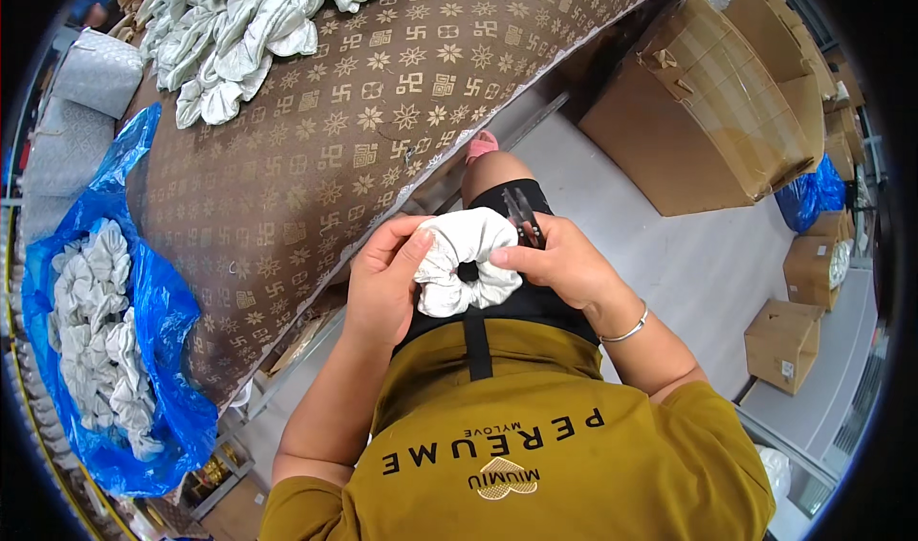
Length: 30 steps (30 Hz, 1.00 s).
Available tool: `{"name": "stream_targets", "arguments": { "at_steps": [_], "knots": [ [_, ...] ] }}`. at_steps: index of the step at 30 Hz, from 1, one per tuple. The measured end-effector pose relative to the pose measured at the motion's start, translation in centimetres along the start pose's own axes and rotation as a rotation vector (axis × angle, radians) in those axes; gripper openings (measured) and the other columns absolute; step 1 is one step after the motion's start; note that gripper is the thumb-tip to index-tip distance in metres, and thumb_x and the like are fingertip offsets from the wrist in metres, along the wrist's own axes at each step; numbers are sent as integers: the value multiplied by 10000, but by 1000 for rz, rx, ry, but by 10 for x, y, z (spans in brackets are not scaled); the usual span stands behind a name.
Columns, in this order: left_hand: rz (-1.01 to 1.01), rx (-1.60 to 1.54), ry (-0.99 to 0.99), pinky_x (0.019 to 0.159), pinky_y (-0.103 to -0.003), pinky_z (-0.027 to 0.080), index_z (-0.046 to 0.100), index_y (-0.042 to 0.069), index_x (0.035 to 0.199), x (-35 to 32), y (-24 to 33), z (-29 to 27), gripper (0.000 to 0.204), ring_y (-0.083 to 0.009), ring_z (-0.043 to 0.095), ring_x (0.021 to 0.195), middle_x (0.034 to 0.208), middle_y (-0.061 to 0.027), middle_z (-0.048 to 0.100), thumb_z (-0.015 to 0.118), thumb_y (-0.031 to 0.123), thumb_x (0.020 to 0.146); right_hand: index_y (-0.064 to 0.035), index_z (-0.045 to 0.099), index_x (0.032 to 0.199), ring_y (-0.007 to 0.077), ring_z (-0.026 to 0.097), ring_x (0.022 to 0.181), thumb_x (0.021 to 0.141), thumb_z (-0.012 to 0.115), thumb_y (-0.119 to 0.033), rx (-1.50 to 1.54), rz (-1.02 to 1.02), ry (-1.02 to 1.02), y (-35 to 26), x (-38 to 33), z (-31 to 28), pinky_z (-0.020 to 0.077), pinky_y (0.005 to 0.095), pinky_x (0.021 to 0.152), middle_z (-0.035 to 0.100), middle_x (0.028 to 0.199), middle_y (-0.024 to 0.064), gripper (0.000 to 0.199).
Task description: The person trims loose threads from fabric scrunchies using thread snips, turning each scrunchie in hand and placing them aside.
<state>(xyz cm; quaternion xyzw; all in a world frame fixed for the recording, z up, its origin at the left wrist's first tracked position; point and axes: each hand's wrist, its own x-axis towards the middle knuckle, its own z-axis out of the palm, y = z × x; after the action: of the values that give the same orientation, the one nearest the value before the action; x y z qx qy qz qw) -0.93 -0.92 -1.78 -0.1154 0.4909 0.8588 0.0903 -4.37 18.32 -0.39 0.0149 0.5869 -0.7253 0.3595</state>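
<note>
A white fabric scrunchie, gathered into a ring, is held between my hands in front of my waist. My left hand pinches its left side between thumb and fingers. On the opposite side, the thumb of my right hand presses on the fabric. Small black thread snips are also gripped in that hand, blades pointing up and away from me. A heap of similar white scrunchies lies at the far left on a table with a brown patterned cover.
A blue plastic bag with more scrunchies sits at the left beside the table. Bubble wrap stands behind it. To the right are a large open cardboard box, a smaller carton and another blue bag.
</note>
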Motion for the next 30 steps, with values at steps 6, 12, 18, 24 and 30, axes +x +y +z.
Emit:
{"name": "stream_targets", "arguments": {
  "at_steps": [6, 12, 18, 24, 30],
  "knots": [
    [25, -1, 30, 761, -309, 464, 512, -32, 971, -2, -1, -7, 163, -176, 563, 847, 930, -114, 575, 442, 50, 849, -15, 576, 849, 27, 368, 487, 731, 615, -79, 108, -2, 53, 5, 3, -7, 274, 160, 418, 493, 632, -38, 139],
    [13, -27, 78, 709, -243, 444, 532, -29, 907, -2, -1, -6, 106, -112, 546, 773, 849, -67, 572, 495, 16, 818, -11, 579, 831, 26, 363, 486, 751, 617, -115, 71, -34, 19, 3, 1, -8, 273, 162, 415, 484, 621, -38, 137],
    [28, 25, 55, 696, -231, 437, 530, -22, 883, -4, 0, -5, 92, -100, 539, 750, 827, -56, 572, 517, -12, 793, -29, 578, 807, 22, 350, 473, 752, 620, -144, 64, -79, 82, 4, 3, -1, 262, 163, 406, 467, 602, -51, 134],
    [39, 44, 35, 698, -231, 433, 529, -22, 900, -3, -5, -3, 109, -97, 535, 758, 831, -53, 569, 502, -17, 794, -43, 560, 752, 17, 365, 471, 750, 584, -117, 144, -62, 176, 5, 2, 0, 267, 163, 399, 462, 578, -54, 77],
    [1, -5, 25, 707, -242, 436, 529, -28, 926, -1, 1, 1, 126, -109, 537, 772, 850, -61, 565, 481, 10, 815, -41, 561, 749, 20, 382, 479, 746, 584, -102, 215, -102, 113, 3, 2, -7, 270, 161, 401, 464, 579, -52, 65]
  ]
}}
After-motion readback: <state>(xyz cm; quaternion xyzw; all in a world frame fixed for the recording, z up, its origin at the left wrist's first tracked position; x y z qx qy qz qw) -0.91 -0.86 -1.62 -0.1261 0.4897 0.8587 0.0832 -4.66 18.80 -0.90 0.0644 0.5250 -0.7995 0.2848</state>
